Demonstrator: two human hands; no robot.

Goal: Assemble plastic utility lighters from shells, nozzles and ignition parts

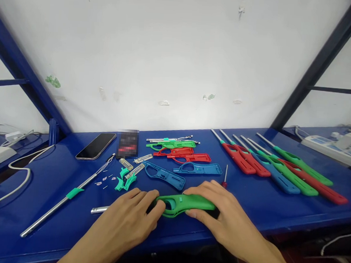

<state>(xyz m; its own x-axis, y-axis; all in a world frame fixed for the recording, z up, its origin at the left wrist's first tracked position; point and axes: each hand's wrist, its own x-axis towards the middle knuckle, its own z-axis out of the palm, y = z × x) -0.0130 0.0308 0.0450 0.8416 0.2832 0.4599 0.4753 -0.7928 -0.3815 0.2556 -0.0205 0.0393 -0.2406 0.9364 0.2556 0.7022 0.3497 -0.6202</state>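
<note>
Near the front edge of the blue table lies a green gas lighter [185, 203], its metal tube pointing left. My left hand [139, 214] is closed around its trigger-loop end and hides part of the tube. On the handle end, my right hand [211, 205] grips with the thumb in front and fingers behind. A narrow gap shows along the lighter's near side. Just beyond lie a blue handle half [165, 175] and a small screwdriver [225, 178] with a red handle. Teal trigger pieces [125, 180] and clear fuel tanks [136, 170] are scattered to the left.
Several whole lighters [283, 170] lie in a row at right. More red handle halves [188, 156] sit at the back centre. A phone [95, 145], a dark packet [127, 144] and a loose metal tube [61, 204] with wires occupy the left. A white cable [28, 174] crosses the left edge.
</note>
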